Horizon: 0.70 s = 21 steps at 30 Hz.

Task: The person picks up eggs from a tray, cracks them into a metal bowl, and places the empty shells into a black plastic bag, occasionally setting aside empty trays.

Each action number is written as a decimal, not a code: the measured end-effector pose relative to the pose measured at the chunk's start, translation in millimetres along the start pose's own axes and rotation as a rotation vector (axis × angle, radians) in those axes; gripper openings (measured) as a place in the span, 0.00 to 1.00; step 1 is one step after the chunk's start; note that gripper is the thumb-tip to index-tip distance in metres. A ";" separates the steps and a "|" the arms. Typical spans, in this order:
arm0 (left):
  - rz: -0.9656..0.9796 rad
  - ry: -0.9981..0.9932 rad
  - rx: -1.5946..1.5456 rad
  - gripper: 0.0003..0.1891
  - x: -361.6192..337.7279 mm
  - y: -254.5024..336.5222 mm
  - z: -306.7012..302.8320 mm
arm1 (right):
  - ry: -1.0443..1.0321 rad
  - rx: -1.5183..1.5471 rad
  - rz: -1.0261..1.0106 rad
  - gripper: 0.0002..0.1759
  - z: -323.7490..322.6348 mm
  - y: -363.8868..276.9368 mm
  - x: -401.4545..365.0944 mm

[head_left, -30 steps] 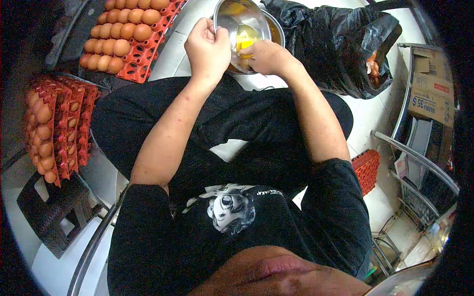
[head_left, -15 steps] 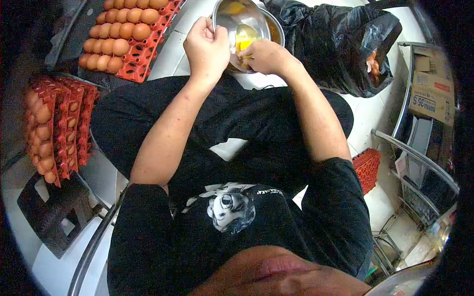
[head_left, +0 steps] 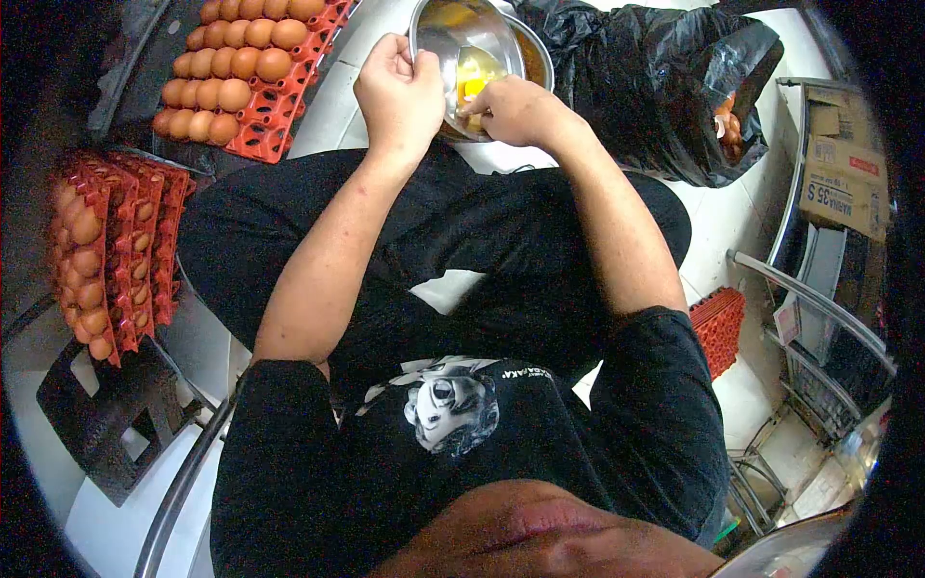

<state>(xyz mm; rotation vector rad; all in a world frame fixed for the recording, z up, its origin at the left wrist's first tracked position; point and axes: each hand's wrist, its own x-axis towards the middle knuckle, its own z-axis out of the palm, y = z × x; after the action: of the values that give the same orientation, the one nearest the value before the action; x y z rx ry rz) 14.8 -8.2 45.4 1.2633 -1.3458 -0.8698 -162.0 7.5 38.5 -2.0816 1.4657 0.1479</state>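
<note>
A steel bowl (head_left: 438,34) is tilted towards me, with yellow egg yolk (head_left: 470,85) and clear egg white in it. My left hand (head_left: 400,91) is closed on the left rim of this bowl, fingers curled over the edge. Inside the bowl, my right hand (head_left: 520,111) has its fingers bent down at the egg, close to the lower wall. What its fingertips hold, if anything, is hidden. Behind the tilted bowl, a second metal bowl (head_left: 547,67) shows at the right, with something brownish-orange in it.
Brown eggs (head_left: 222,63) fill part of a red egg tray (head_left: 265,135) at upper left. More loaded trays (head_left: 130,241) are stacked below it. A black plastic bag (head_left: 636,87) with eggshells (head_left: 729,130) lies at right. Red trays (head_left: 716,332) and a metal rack (head_left: 805,299) stand beyond.
My right hand has shifted very slightly within the bowl, and its fingers are bent a little differently. The left hand keeps its hold on the rim.
</note>
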 end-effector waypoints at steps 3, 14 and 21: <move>-0.032 -0.066 0.033 0.05 -0.3 -2.8 -2.4 | 0.037 0.012 -0.018 0.23 1.7 -0.1 -0.9; 0.013 0.012 -0.103 0.11 1.5 -7.8 5.0 | 0.050 -0.037 0.034 0.17 1.0 6.6 -0.9; -0.001 0.019 -0.060 0.10 -0.2 -2.1 4.1 | 0.104 -0.037 0.020 0.17 7.4 8.5 1.1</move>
<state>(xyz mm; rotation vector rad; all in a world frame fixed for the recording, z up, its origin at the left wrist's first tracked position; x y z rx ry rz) 11.2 -8.9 42.6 1.2233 -1.2948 -0.8898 -167.4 8.5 28.5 -2.1325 1.5570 0.0754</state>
